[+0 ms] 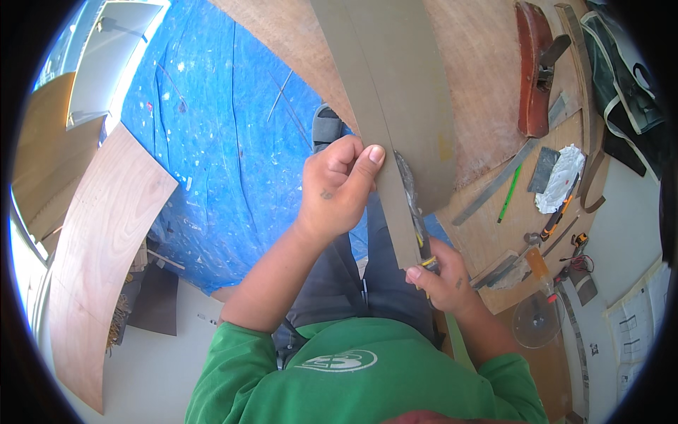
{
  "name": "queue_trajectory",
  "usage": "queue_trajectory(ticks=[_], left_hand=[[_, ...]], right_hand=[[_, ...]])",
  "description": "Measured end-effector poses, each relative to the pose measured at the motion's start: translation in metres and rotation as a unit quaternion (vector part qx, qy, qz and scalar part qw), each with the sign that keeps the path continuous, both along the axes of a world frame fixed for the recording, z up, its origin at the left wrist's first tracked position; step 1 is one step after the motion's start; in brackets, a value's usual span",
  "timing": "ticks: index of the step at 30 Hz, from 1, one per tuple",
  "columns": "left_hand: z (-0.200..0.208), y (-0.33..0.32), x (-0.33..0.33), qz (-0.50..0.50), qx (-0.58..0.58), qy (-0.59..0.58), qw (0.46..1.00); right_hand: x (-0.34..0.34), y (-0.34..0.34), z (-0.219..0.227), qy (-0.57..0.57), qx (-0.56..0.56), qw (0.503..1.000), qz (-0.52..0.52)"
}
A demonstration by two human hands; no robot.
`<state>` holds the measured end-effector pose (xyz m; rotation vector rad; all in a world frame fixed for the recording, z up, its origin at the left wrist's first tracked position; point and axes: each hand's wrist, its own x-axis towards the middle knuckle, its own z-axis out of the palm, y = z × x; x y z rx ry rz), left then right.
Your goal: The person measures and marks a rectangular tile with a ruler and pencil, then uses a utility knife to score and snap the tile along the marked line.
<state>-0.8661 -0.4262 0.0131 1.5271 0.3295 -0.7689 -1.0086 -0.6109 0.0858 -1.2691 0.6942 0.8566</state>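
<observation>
A long grey-brown laminate sheet (pixel 406 85) stretches away from me, a thin line running along it. My left hand (pixel 335 184) is closed, pinching the sheet's left edge between thumb and fingers. My right hand (pixel 446 275) grips a pair of snips (pixel 410 187) with dark blades and yellow-marked handles. The blades point away from me and lie in a slit in the sheet. To their left a narrow strip (pixel 397 222) of the laminate hangs back toward my right hand. Part of the snips' handles is hidden by my fingers.
A plywood board (pixel 480 85) lies under the sheet. On the right are a red-brown hand plane (pixel 534 78), a green pencil (pixel 509 193), a crumpled white wrapper (pixel 563 180) and a tape measure (pixel 580 239). Blue sheeting (pixel 212 141) covers the floor; a curved plywood panel (pixel 99 261) stands left.
</observation>
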Motion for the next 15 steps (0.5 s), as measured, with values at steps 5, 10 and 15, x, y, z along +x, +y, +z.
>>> queue_trajectory(ticks=[5,10,15], left_hand=[[0.001,-0.001,0.002,0.001,-0.005,0.009,1.0],[0.001,0.003,0.002,-0.007,-0.002,0.011,1.0],[0.002,0.003,0.003,-0.01,-0.001,0.015,1.0]], right_hand=[[-0.002,0.0,0.0,0.009,0.009,1.0,-0.012],[0.005,0.0,0.004,0.03,0.031,0.999,-0.034],[0.01,-0.001,0.005,0.026,0.028,0.999,-0.015]])
